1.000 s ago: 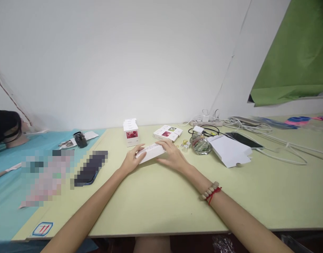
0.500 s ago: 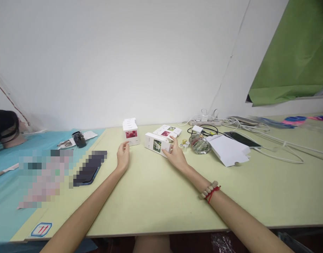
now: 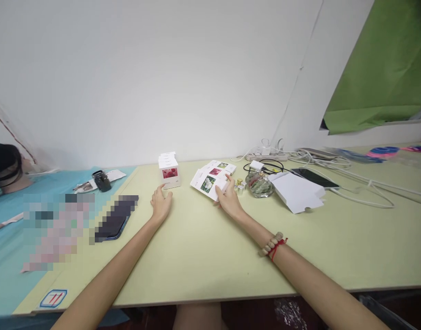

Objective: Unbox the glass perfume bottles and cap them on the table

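- Work looks partway along: a row of white boxes (image 3: 170, 178) stands upright at the left, far side of the table (image 3: 203, 266), pictured face toward the near edge
- Still lying, by the look of it: flat boxes (image 3: 222, 166) with printed pictures, right of the row, not stood up; these and the held one seem to be what remains
- White-flower box (image 3: 201, 182), the piece in hand, is right of the standing row, tilted, overlapping the flat boxes in view; whether it rests on them, cannot tell
- Right hand (image 3: 230, 200): pinching that box by its right end, thumb on the printed face, a finger at the far edge
- Left hand (image 3: 160, 202): holding nothing, fingers loosely curled, thumb spread away; fingertips at the nearest standing box's lower corner, contact unclear
- Farther right: glass bottle (image 3: 260, 187), then unfolded white card (image 3: 298, 195), both untouched
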Demonstrator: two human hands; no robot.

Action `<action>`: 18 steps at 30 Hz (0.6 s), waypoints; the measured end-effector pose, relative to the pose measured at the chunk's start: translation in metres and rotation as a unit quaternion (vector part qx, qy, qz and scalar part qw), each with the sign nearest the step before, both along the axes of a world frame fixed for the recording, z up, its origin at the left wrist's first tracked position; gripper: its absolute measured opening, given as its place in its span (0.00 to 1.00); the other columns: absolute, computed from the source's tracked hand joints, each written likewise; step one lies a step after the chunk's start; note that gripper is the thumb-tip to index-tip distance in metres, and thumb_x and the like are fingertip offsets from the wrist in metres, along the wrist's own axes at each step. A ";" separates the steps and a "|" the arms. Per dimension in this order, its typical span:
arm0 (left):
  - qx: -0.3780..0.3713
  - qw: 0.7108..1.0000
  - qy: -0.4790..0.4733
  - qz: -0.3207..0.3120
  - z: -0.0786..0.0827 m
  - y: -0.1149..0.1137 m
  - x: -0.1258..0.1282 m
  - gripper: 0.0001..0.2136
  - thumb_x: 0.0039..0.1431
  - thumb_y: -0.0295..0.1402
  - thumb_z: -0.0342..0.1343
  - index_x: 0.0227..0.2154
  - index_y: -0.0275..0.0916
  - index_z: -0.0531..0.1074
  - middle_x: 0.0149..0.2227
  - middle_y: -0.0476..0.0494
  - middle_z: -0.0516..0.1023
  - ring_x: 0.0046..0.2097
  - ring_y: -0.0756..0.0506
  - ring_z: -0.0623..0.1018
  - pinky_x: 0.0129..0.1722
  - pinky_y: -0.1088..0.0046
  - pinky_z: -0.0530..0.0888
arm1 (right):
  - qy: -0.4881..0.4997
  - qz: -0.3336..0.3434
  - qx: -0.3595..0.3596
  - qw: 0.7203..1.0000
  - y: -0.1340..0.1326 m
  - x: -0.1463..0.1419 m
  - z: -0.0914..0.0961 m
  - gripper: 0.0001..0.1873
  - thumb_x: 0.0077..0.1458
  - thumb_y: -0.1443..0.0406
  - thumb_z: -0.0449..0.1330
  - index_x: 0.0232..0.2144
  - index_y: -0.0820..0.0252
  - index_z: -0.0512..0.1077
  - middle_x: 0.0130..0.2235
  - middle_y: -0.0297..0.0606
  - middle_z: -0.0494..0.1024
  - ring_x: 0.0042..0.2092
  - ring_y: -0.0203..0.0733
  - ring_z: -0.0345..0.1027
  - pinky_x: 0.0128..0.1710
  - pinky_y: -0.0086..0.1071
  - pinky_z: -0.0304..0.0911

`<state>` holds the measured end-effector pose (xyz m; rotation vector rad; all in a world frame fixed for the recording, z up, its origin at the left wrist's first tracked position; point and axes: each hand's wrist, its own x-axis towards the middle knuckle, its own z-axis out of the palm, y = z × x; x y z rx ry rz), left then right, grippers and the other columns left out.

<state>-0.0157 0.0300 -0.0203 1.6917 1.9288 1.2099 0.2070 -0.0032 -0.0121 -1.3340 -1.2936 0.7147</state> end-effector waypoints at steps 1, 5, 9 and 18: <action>-0.005 1.000 0.005 -0.003 0.001 -0.001 0.001 0.21 0.52 0.33 0.46 0.51 0.41 0.58 0.53 0.39 0.64 0.56 0.39 0.61 0.55 0.57 0.54 | 0.002 0.001 0.003 1.000 -0.001 0.000 0.001 0.40 0.51 0.56 0.51 0.58 0.57 0.34 0.39 0.47 0.73 0.21 0.39 0.68 0.17 0.33 0.64; -0.012 0.999 -0.005 -0.037 0.000 0.001 -0.001 0.25 0.51 0.34 0.48 0.54 0.41 0.55 0.55 0.38 0.61 0.57 0.37 0.59 0.55 0.55 0.52 | 0.031 0.022 0.009 0.999 0.001 -0.002 0.000 0.46 0.49 0.57 0.53 0.58 0.60 0.27 0.40 0.48 0.72 0.24 0.41 0.69 0.19 0.35 0.65; 0.025 0.995 -0.037 -0.093 -0.004 0.010 -0.011 0.30 0.48 0.33 0.51 0.56 0.42 0.52 0.56 0.38 0.60 0.56 0.38 0.60 0.53 0.58 0.56 | -0.063 0.001 0.060 0.996 0.001 0.000 -0.004 0.48 0.42 0.55 0.59 0.58 0.58 0.36 0.47 0.50 0.66 0.33 0.42 0.68 0.25 0.35 0.66; 0.049 0.988 -0.078 -0.126 -0.013 0.024 -0.028 0.35 0.44 0.33 0.56 0.57 0.46 0.49 0.52 0.38 0.64 0.47 0.43 0.67 0.45 0.63 0.63 | -0.316 -0.034 0.040 0.947 -0.007 0.001 -0.001 0.22 0.49 0.56 0.53 0.47 0.53 0.60 0.38 0.36 0.72 0.33 0.39 0.67 0.32 0.32 0.58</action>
